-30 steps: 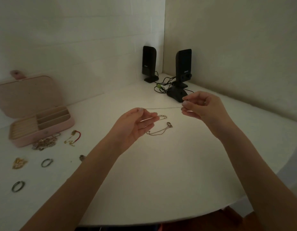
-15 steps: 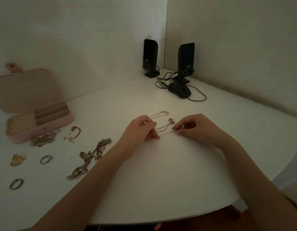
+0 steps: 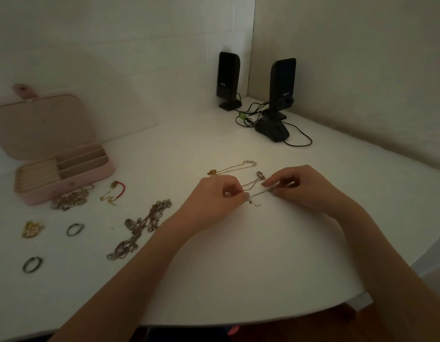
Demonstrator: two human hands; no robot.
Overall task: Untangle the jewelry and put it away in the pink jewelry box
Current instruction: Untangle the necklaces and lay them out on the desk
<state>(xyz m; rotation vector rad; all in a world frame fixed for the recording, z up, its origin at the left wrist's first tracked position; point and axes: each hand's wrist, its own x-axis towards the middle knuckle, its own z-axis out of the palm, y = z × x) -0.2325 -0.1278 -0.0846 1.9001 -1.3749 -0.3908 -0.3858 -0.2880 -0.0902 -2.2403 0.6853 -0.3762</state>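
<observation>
Both hands are low over the white table [image 3: 238,267], close together but not touching. The left hand [image 3: 214,193] has its fingers curled and pinches one end of a thin chain [image 3: 259,193]; the right hand [image 3: 305,187] pinches the other end between thumb and forefinger, so the chain runs as a short line between them. A small loose tail of it lies on the table just below the left fingertips.

Just beyond the hands lies a second thin chain with an oval pendant [image 3: 260,174], and a little farther out a gold chain [image 3: 232,167] stretches across the table, 1 end near the left knuckles.

Left of the left forearm sits a heap of heavy silver chain [image 3: 142,227]. Farther left are a red cord bracelet [image 3: 114,192], another silver tangle [image 3: 71,198] touching the front of the pink jewelry box [image 3: 66,178], a small gold piece [image 3: 31,229] and 2 dark rings [image 3: 75,229] [image 3: 32,264]. The box stands open, lid leaning back against the wall, well to the left of both hands.

Far beyond the right hand, in the corner, stand 2 black speakers [image 3: 228,80] [image 3: 282,85] with a dark mouse [image 3: 273,130] and cables in front of them.
</observation>
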